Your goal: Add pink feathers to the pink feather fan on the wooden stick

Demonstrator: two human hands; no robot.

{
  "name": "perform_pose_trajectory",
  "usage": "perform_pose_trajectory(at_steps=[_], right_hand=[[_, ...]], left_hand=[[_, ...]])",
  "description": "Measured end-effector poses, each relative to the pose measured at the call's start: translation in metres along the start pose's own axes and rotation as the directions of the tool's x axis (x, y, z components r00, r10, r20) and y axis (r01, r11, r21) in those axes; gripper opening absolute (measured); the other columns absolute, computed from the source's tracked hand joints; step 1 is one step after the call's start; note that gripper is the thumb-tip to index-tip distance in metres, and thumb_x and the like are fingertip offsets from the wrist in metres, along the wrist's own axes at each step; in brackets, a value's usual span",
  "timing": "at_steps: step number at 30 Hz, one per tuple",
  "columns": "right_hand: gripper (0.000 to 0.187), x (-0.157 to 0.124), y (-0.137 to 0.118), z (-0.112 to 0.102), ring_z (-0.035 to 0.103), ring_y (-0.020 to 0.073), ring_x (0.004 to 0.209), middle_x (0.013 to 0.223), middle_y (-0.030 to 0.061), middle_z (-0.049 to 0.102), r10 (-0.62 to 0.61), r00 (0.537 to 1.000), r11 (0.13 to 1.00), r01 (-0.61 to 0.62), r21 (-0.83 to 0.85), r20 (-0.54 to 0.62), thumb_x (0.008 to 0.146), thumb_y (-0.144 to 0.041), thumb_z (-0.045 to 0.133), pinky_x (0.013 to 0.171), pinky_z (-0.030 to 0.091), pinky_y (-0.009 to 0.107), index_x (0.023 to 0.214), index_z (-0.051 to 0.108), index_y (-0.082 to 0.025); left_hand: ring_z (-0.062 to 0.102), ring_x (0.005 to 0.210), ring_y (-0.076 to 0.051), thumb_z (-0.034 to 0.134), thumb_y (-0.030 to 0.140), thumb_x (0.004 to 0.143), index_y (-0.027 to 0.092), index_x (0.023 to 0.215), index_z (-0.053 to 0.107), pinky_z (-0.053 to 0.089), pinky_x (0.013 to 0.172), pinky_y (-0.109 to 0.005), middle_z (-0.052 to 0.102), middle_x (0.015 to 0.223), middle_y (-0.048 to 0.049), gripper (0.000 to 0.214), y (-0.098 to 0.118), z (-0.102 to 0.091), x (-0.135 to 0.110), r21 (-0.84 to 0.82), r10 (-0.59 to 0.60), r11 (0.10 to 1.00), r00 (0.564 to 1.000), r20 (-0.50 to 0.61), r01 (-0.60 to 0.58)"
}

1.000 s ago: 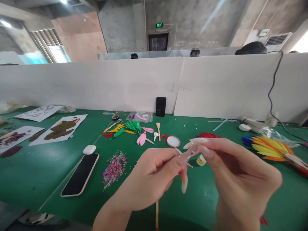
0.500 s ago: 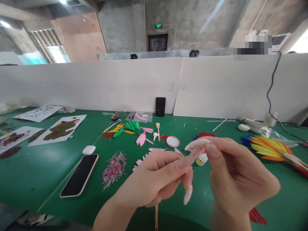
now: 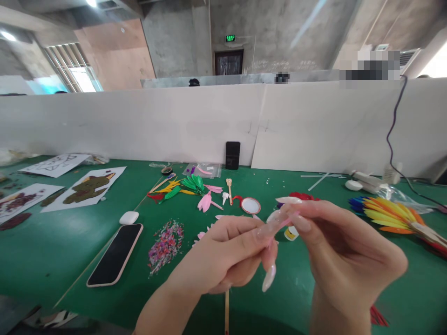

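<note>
My left hand (image 3: 226, 253) and my right hand (image 3: 345, 260) meet above the green table (image 3: 63, 251), fingertips pinched together on a small pink feather piece (image 3: 283, 222). Both hands are closed in a pinch with long pale nails. A thin wooden stick (image 3: 227, 311) runs down from under my left hand. Pink feathers (image 3: 206, 201) lie on the table just beyond my hands, next to a small round white-and-red lid (image 3: 251, 205) and a small yellow-topped glue bottle (image 3: 290, 232).
A phone (image 3: 115, 254) and a white earbud case (image 3: 129, 217) lie at the left, beside a pile of coloured scraps (image 3: 166, 243). Green and yellow feathers (image 3: 190, 183) sit further back, a bundle of orange feathers (image 3: 391, 215) at the right. Craft pictures (image 3: 89, 186) lie far left. White partition behind.
Both hands stay pinched on the pink piece, shifting slightly; my left fingers have moved a little against my right fingertips. Nothing else on the table has moved.
</note>
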State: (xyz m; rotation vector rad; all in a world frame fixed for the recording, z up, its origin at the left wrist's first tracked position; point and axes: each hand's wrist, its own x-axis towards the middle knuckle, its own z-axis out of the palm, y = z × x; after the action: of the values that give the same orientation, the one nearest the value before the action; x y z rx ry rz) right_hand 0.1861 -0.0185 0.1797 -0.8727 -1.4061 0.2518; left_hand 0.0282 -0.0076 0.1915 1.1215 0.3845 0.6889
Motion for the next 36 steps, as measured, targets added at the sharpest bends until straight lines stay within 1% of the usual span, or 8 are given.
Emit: perform_pose_trajectory(at_steps=[4, 9, 14, 17, 19, 24, 30, 36], right_hand=[[0.008, 0.001, 0.0, 0.002, 0.068, 0.0199, 0.066, 0.077, 0.0, 0.072, -0.036, 0.999, 0.999, 0.037, 0.028, -0.034, 0.08, -0.021, 0.065, 0.057, 0.057, 0.035, 0.085, 0.068, -0.027], [0.01, -0.003, 0.004, 0.008, 0.066, 0.0176, 0.066, 0.079, 0.0009, 0.07, -0.053, 0.995, 0.998, 0.056, 0.031, -0.088, 0.081, -0.017, 0.063, 0.057, 0.055, 0.032, 0.085, 0.067, -0.025], [0.013, -0.004, -0.003, 0.022, 0.064, 0.0159, 0.064, 0.075, -0.0005, 0.069, -0.023, 0.972, 0.999, 0.033, 0.036, -0.235, 0.084, -0.016, 0.059, 0.055, 0.053, 0.03, 0.086, 0.067, -0.026], [0.011, -0.002, -0.007, 0.023, 0.064, 0.0155, 0.06, 0.071, -0.0017, 0.068, 0.013, 0.964, 1.0, -0.006, 0.026, -0.264, 0.082, -0.017, 0.062, 0.052, 0.053, 0.029, 0.084, 0.068, -0.026], [0.009, 0.0, -0.005, 0.02, 0.066, 0.016, 0.061, 0.073, -0.0018, 0.07, 0.021, 0.968, 1.0, -0.016, 0.022, -0.25, 0.08, -0.019, 0.064, 0.053, 0.055, 0.029, 0.083, 0.069, -0.027], [0.018, 0.004, 0.002, 0.013, 0.068, 0.0145, 0.065, 0.082, -0.0022, 0.073, 0.042, 0.997, 0.999, -0.04, 0.031, -0.065, 0.077, -0.016, 0.068, 0.057, 0.06, 0.026, 0.091, 0.069, -0.027], [0.012, 0.004, 0.004, 0.017, 0.067, 0.0142, 0.061, 0.074, -0.0016, 0.071, 0.137, 0.987, 0.984, -0.126, 0.128, -0.082, 0.079, -0.021, 0.067, 0.053, 0.059, 0.025, 0.089, 0.069, -0.025], [0.007, 0.003, 0.007, 0.013, 0.067, 0.0147, 0.063, 0.077, -0.0003, 0.071, 0.154, 0.987, 0.981, -0.147, 0.124, -0.05, 0.08, -0.021, 0.065, 0.054, 0.059, 0.025, 0.085, 0.069, -0.025]], left_hand=[[0.019, 0.026, -0.002, 0.043, 0.036, 0.092, 0.014, 0.066, 0.052, 0.011, 0.029, -0.019, 0.03, 0.033, 0.0091, 0.035, 0.0, 0.001, -0.002, 0.009, -0.002, 1.0, 1.0, 0.026, 0.002], [0.02, 0.026, -0.002, 0.043, 0.039, 0.091, 0.015, 0.066, 0.051, 0.011, 0.029, -0.019, 0.031, 0.034, 0.0091, 0.036, 0.0, 0.002, -0.004, 0.049, -0.018, 0.999, 1.0, -0.01, 0.019], [0.02, 0.027, -0.002, 0.043, 0.04, 0.091, 0.015, 0.067, 0.051, 0.013, 0.033, -0.021, 0.031, 0.033, 0.0093, 0.036, 0.0, 0.002, -0.002, 0.059, -0.023, 0.998, 0.999, -0.048, 0.025], [0.019, 0.027, -0.002, 0.044, 0.04, 0.091, 0.015, 0.066, 0.051, 0.014, 0.033, -0.021, 0.031, 0.033, 0.0094, 0.036, -0.001, 0.001, 0.001, 0.032, -0.024, 0.999, 0.999, -0.046, 0.025], [0.019, 0.027, -0.002, 0.045, 0.039, 0.091, 0.015, 0.066, 0.052, 0.015, 0.033, -0.02, 0.031, 0.032, 0.0095, 0.035, -0.001, -0.001, 0.003, 0.01, -0.01, 1.0, 0.999, -0.04, 0.01], [0.019, 0.027, -0.002, 0.045, 0.035, 0.091, 0.015, 0.068, 0.052, 0.014, 0.033, -0.019, 0.031, 0.032, 0.0097, 0.032, -0.002, -0.006, 0.006, -0.012, 0.027, 1.0, 0.999, -0.04, -0.028], [0.019, 0.027, -0.002, 0.047, 0.035, 0.09, 0.015, 0.065, 0.052, 0.014, 0.033, -0.02, 0.029, 0.031, 0.0098, 0.032, -0.003, -0.007, 0.008, 0.008, 0.025, 1.0, 0.999, -0.045, -0.025], [0.018, 0.027, -0.003, 0.047, 0.038, 0.089, 0.015, 0.066, 0.052, 0.012, 0.034, -0.022, 0.029, 0.031, 0.0102, 0.033, -0.004, -0.006, 0.009, 0.033, 0.009, 0.999, 0.998, -0.066, -0.007]])
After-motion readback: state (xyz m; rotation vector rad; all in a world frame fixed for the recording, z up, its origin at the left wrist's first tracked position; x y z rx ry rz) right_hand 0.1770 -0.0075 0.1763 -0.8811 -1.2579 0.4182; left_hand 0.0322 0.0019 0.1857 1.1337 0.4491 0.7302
